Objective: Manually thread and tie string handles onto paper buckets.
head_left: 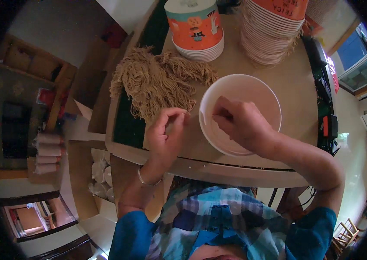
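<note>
A white round paper tub [270, 99] stands on the table with its mouth facing up. My right hand [240, 119] is over and partly inside its mouth, fingers curled closed; what they hold, if anything, is hidden. Just left of the tub is my left hand [166, 132], thumb and forefinger pinched together beside a heap of tan twine strands [153, 82]. Whatever is between those fingertips is too small to name. The heap lies loosely spread across the far left of the table.
Behind the tub stand a stack of orange printed paper tubs [196, 34] and a taller stack of paper tubs [270, 39]. Dark devices [326, 91] line the table's right edge. On the floor at left, an open cardboard box [81, 182] holds wrapped white pieces.
</note>
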A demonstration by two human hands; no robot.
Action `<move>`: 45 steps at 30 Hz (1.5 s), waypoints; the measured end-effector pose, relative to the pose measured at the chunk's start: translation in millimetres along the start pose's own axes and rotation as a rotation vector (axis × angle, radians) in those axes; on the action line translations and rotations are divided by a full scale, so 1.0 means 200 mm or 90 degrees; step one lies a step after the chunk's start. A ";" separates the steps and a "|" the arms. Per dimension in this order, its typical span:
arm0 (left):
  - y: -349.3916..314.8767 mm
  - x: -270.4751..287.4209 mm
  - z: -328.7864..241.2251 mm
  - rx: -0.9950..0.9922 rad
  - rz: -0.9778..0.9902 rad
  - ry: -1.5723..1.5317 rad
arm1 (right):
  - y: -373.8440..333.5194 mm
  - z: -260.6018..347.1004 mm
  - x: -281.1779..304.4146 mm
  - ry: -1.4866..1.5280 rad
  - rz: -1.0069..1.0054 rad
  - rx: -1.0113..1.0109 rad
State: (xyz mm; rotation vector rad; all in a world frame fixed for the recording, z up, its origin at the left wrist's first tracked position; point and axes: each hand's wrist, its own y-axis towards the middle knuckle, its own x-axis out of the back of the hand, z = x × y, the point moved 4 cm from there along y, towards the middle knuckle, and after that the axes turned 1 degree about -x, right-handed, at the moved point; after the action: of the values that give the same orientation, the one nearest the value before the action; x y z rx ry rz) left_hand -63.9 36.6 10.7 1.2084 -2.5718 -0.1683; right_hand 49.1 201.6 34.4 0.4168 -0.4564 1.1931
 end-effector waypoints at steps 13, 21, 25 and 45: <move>0.11 -0.09 -0.38 -0.379 0.222 0.239 | -0.10 0.18 0.07 0.159 -0.033 0.130; 0.09 -0.10 -0.34 -0.158 0.259 0.130 | -0.11 0.18 0.09 0.172 0.026 0.064; 0.09 -0.11 -0.30 -0.092 0.291 0.038 | -0.11 0.15 0.09 0.159 0.027 0.052; 0.11 -0.07 -0.32 -0.158 0.298 0.092 | -0.09 0.16 0.08 0.141 -0.020 0.160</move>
State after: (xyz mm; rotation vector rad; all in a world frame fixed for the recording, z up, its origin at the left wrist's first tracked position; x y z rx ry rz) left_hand -50.6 62.5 73.2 0.4946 -2.5324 -0.2752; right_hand 67.8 190.8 67.5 0.4986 -0.1080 1.2551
